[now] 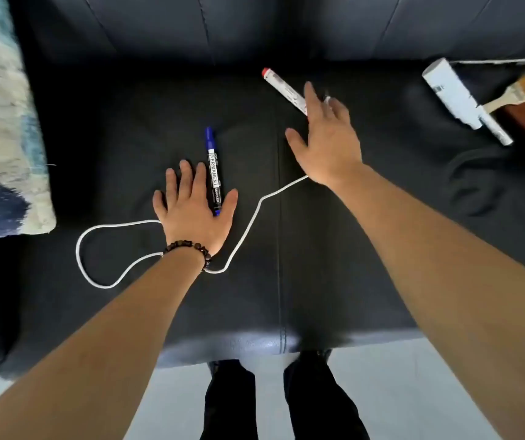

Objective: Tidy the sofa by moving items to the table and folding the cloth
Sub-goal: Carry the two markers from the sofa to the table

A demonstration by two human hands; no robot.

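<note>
Little is judged to be done: the blue permanent marker (213,166), the red-capped marker (282,87) and the white cable (248,227) are seen lying on the sofa (318,249). The left hand (193,208) is spread open at the blue marker, the right hand (328,144) open over the red-capped one; nothing is gripped.

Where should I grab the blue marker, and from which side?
Pinch the blue marker mid-barrel, on its label, from above. It lies flat on the sofa, between thumb and forefinger of the open left hand, so those can close across it.
</note>
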